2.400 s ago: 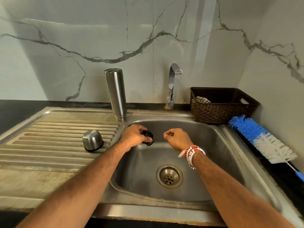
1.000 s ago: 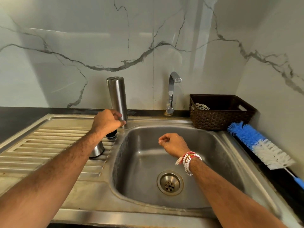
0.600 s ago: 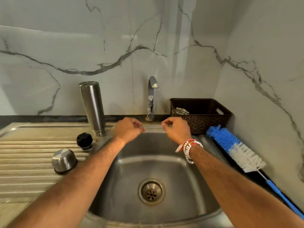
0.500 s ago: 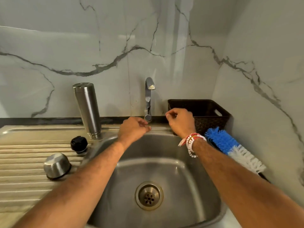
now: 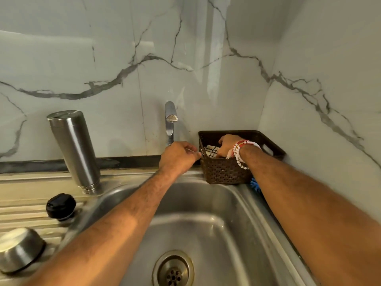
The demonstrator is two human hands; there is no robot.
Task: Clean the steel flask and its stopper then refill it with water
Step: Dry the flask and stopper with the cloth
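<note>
**A:** Right hand [image 5: 226,146] is down in our brown woven plastic basket [image 5: 224,172], 1 o'clock off the steel sink basin [image 5: 216,223], fingers on a white checked cloth [image 5: 209,150]; grip's hidden.

**B:** Our left hand [image 5: 179,157] is curled at 12 by the chrome tap [image 5: 170,120], can't tell what we hold. Tall steel flask [image 5: 74,149] stands at 10, round black stopper [image 5: 60,206] at 9.

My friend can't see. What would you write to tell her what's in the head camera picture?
A person's right hand reaches into a brown basket beside a steel sink, at a patterned cloth, while the left hand is curled by the tap. On the drainboard stand a steel flask, its black stopper and a steel cap.
</note>
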